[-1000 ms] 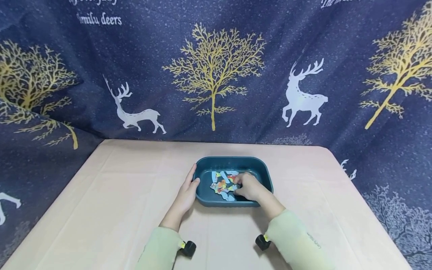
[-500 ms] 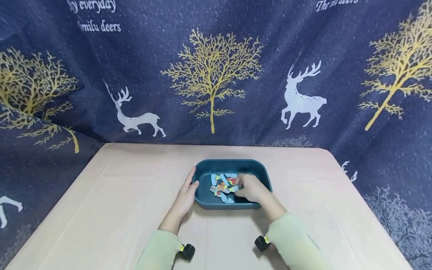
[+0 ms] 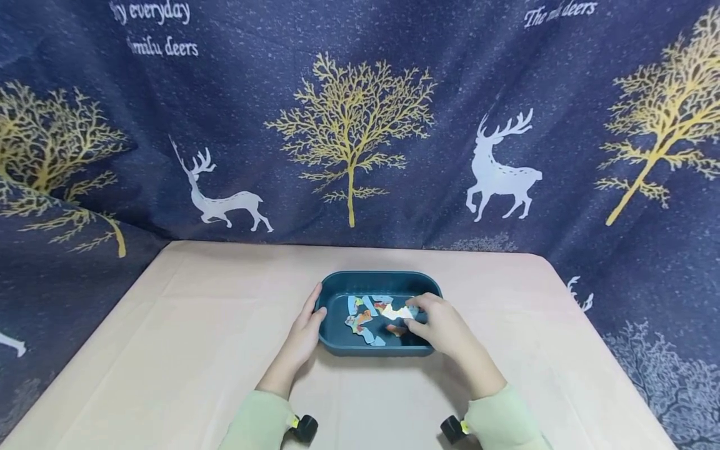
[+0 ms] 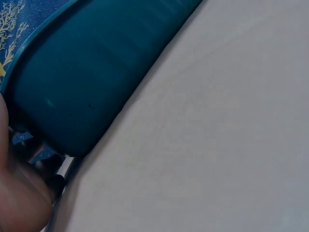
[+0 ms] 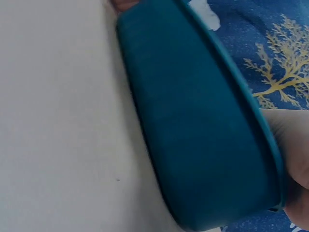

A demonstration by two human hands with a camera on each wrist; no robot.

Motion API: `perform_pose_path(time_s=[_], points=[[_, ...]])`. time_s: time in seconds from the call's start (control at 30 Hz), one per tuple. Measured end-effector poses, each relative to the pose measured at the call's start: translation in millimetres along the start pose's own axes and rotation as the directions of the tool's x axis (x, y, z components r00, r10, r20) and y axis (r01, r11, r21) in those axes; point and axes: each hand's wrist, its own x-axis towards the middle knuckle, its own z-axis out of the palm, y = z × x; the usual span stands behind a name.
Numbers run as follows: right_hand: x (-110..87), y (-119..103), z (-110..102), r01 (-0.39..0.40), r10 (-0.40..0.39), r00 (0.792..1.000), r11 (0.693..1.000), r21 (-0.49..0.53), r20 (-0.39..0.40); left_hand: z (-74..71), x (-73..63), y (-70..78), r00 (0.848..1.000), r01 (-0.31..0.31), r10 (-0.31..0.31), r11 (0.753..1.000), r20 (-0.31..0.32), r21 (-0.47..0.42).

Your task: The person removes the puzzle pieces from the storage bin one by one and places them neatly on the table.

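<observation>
A dark teal, rounded rectangular tray rests on the table. My left hand holds its left end, with the thumb at the rim and the fingers along the end wall. In the left wrist view, the fingers of that hand are bent by the tray's corner. Over the tray's right half, my right hand pinches an irregular, pale glinting puzzle piece between thumb and fingers. Several colourful puzzle pieces lie on the tray's floor. The right wrist view shows only the tray's outer wall and part of the hand.
A pale cloth covers the table. Behind it hangs a dark blue curtain printed with trees and deer. A small black camera sits at the left wrist, and another camera at the right.
My right hand has lifted a puzzle piece off the pile and drawn it to the right. A reddish-brown piece now shows below it. The left hand stays at the tray's left end.
</observation>
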Motion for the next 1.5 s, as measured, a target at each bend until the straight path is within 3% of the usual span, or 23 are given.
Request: perform_pose_path(time_s=[0.27,0.67,1.23,1.5], points=[[-4.5,7.8,-10.2,0.014,-0.011,0.999,0.997,0.077,-0.038,-1.0,-1.2,0.2,1.0,-0.023,0.023,1.0,-0.02,0.0],[-8.7,30.7,-31.8,-0.017,0.039,0.989,0.988,0.155,-0.142,1.1,-1.4,4.1,0.996,-0.03,0.029,1.0,-0.08,-0.006],[-17.5,79.1,-47.2,-0.168,0.177,0.974,0.983,0.073,-0.14,3.0,-1.7,2.4,0.991,-0.031,0.02,0.997,-0.134,-0.076],[-19.6,94.6,-45.3,-0.272,0.277,0.958,0.96,0.073,-0.076,3.7,-1.8,1.3,0.988,-0.02,0.01,0.998,-0.151,-0.067]])
